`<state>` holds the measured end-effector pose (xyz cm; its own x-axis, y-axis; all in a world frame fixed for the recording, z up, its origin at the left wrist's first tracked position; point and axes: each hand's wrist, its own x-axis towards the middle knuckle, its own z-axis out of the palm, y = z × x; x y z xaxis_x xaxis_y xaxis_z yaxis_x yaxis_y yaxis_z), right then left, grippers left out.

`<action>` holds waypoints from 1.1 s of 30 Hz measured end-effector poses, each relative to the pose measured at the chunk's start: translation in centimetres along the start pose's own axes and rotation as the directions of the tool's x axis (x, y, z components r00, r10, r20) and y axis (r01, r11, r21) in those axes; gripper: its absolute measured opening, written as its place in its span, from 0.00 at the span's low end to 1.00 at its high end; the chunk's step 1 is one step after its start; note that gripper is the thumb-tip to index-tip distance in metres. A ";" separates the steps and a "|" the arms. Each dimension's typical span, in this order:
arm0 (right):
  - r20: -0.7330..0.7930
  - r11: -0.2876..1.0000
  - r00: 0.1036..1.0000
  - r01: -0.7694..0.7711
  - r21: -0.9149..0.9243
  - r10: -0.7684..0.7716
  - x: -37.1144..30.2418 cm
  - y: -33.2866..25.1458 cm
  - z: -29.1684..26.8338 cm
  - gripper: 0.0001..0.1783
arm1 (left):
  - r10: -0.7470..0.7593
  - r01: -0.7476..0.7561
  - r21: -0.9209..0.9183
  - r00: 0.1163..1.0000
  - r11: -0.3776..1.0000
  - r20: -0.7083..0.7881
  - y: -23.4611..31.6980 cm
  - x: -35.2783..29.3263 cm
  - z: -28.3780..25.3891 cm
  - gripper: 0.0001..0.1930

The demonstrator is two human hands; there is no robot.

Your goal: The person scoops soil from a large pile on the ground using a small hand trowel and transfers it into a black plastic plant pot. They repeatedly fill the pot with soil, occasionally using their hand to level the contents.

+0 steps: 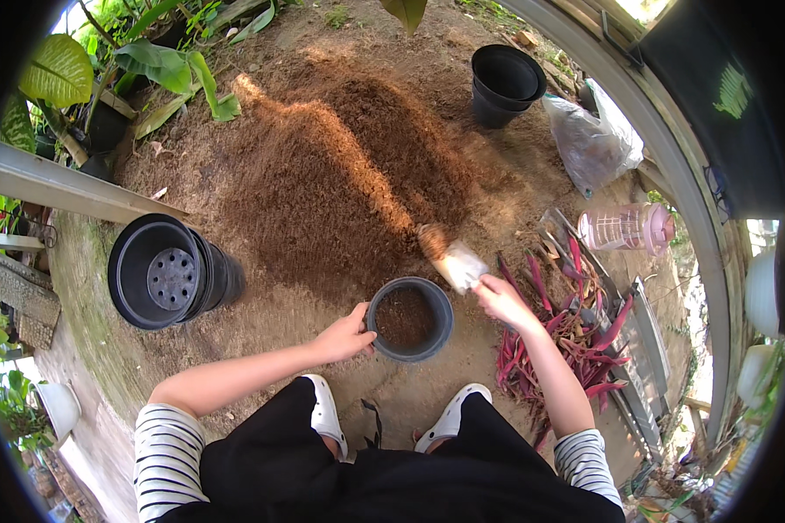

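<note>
A round dark pot (447,324) is being held by the left hand (344,337), with the thumb and fingers being pressed together on its left rim. It is being held in front of the white shoes (325,408), near the big brown soil pile (323,192). A white scoop (460,266) is being gripped by the right hand (502,302), its blurred tip being dusted with soil. The ground to the right is being covered by red leaves (556,356).
</note>
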<state>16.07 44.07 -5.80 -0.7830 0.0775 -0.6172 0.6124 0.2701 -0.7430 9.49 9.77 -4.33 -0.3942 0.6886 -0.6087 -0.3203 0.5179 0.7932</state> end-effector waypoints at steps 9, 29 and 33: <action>0.175 0.900 0.982 0.141 -0.413 -0.074 -5.8 -3.9 -3.4 0.19 | 0.008 0.017 0.451 0.999 0.892 -0.053 -0.3 0.5 -0.8 0.33; 0.146 0.753 0.976 0.217 -0.621 -0.161 -9.4 -5.6 -2.5 0.18 | 0.048 -0.028 0.325 0.997 0.945 -0.053 0.2 0.2 0.4 0.36; 0.140 0.719 0.985 0.173 -0.673 -0.105 -9.6 -5.9 -1.6 0.19 | 0.127 -0.095 0.352 0.989 0.931 -0.069 0.2 0.1 0.8 0.36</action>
<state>19.83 43.30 4.90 -0.8199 -0.0866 -0.5659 0.2320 0.8535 -0.4667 10.07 10.33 -4.19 -0.4905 0.7121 -0.5023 0.0426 0.5953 0.8024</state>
